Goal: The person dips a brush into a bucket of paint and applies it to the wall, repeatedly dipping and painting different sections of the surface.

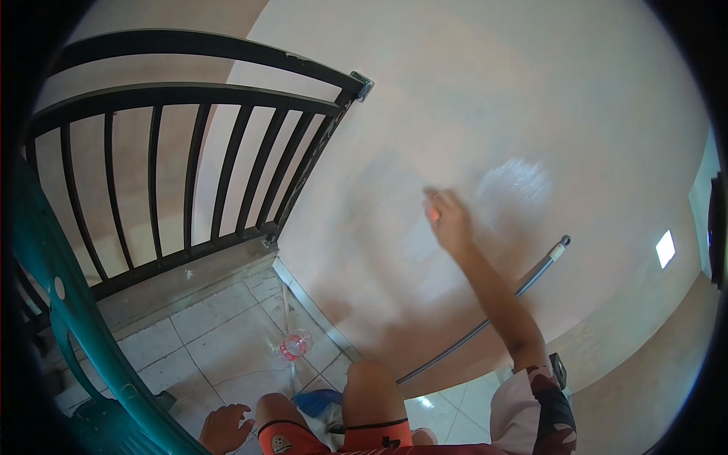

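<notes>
My right hand (453, 224) is raised in front of the pale wall (394, 152), its fingers closed and somewhat blurred. A small orange thing (434, 214) shows between the fingers; its kind cannot be made out. To the right of this hand, a whitish, shiny patch (518, 186) marks the wall. Low at the left, my left hand (225, 428) hangs beside my knee with its fingers loosely apart and nothing visible in it. The green plastic chair (114, 345) is close to its left.
A black metal railing (189, 95) stands at the left and meets the wall. Below it, a clear plastic bottle with a red label (294, 346) lies on the tiled floor (220, 341). A grey pole (462, 339) leans against the wall under my right arm. Something blue (317, 400) is by my knees.
</notes>
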A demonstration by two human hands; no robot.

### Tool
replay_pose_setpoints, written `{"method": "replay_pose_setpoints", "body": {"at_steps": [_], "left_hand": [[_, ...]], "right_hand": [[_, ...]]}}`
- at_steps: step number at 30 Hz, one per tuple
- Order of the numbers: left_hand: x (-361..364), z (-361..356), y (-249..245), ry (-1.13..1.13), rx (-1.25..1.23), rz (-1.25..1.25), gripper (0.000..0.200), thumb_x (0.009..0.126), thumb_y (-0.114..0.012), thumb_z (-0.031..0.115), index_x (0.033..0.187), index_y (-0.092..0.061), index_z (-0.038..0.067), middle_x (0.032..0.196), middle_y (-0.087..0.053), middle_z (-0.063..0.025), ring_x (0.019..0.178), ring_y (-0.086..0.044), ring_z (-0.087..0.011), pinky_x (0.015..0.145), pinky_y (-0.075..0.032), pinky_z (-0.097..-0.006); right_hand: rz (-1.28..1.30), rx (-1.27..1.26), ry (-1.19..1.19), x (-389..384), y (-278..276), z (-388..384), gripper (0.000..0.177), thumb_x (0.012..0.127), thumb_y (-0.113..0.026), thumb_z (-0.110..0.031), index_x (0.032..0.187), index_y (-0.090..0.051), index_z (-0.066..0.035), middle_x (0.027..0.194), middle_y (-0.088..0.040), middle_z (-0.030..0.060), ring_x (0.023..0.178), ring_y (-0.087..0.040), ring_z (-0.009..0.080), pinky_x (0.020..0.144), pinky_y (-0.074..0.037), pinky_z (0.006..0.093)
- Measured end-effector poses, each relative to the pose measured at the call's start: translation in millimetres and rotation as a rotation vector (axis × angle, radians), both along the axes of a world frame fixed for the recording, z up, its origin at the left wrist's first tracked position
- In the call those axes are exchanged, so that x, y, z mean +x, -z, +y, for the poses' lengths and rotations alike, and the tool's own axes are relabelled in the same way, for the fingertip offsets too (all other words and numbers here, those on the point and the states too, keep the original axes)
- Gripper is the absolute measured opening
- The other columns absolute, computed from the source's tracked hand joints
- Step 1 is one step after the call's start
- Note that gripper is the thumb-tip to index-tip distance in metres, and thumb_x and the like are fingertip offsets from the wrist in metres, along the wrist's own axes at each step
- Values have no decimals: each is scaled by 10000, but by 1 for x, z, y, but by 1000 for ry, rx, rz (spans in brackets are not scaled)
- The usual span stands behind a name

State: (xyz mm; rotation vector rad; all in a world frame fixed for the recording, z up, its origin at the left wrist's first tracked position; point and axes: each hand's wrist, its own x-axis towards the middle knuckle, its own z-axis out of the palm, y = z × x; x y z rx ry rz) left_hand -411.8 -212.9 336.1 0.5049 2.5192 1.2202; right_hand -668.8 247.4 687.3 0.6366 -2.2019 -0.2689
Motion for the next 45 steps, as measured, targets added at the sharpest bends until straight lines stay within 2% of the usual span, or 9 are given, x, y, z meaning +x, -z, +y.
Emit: {"method": "replay_pose_setpoints", "body": {"at_steps": [4, 10, 16, 21, 26, 30, 36, 41, 45], "left_hand": [[0, -1, 6, 19, -6, -31, 346, 890, -660, 327, 1142, -668, 90, 987, -710, -115, 937, -669, -320, 836, -516, -458], [2, -2, 4, 31, 20, -7, 358, 899, -653, 333, 1157, -662, 85, 992, -706, -129, 944, -667, -326, 843, -516, -457], [0, -2, 5, 50, 43, 7, 362, 905, -648, 339, 1153, -662, 76, 979, -705, -134, 927, -669, -324, 834, -518, -453], [0, -2, 3, 44, 36, -32, 349, 902, -657, 325, 1151, -664, 81, 974, -706, -131, 910, -672, -321, 815, -525, -447], [1, -1, -5, 7, 37, -78, 340, 894, -673, 315, 1146, -666, 88, 974, -707, -127, 897, -676, -323, 808, -531, -444], [4, 0, -3, 23, 28, -38, 338, 899, -669, 314, 1145, -665, 82, 983, -708, -125, 920, -678, -318, 820, -531, -441], [0, -2, -5, 52, 13, -42, 354, 916, -640, 334, 1153, -660, 72, 1031, -706, -139, 970, -671, -321, 852, -522, -446], [1, -2, 3, 49, 35, -39, 373, 919, -626, 348, 1161, -658, 65, 1046, -706, -144, 984, -668, -327, 867, -519, -451], [1, -2, 0, 66, -9, -65, 380, 921, -619, 347, 1174, -658, 67, 1057, -707, -148, 997, -668, -329, 882, -518, -452]], "right_hand": [[-46, 147, 92, -20, -11, 17, 307, 821, -657, -72, 1126, -697, -74, 1118, -656, 127, 986, -636, 317, 805, -554, 405], [-310, 329, -18, -41, 145, 29, 194, 849, -621, -140, 1003, -729, -91, 1014, -672, 100, 977, -637, 299, 789, -540, 420], [-276, -307, 48, -57, 66, 35, 153, 924, -629, -165, 946, -733, -54, 904, -672, 217, 817, -656, 401, 741, -528, 467], [-26, -42, 126, -38, -52, -8, 230, 915, -634, -126, 1124, -690, -50, 1020, -662, 150, 927, -644, 359, 776, -534, 433], [153, 503, 194, -64, 26, 15, 267, 840, -644, -112, 1096, -697, -55, 996, -654, 106, 913, -652, 303, 800, -541, 448], [-338, 369, 92, -46, 131, 1, 252, 825, -638, -128, 1063, -719, -104, 1038, -675, 79, 983, -655, 239, 834, -532, 408], [-256, -262, 139, -93, 55, 26, 196, 917, -613, -165, 1035, -728, -59, 960, -674, 190, 940, -635, 390, 818, -523, 458], [-20, 24, 153, -65, -61, -25, 310, 845, -666, -81, 1153, -680, -59, 990, -604, 136, 935, -626, 346, 788, -542, 440], [135, 361, 190, -86, -1, 0, 290, 870, -605, -131, 1140, -674, -51, 1021, -620, 154, 988, -617, 362, 782, -556, 427]]}}
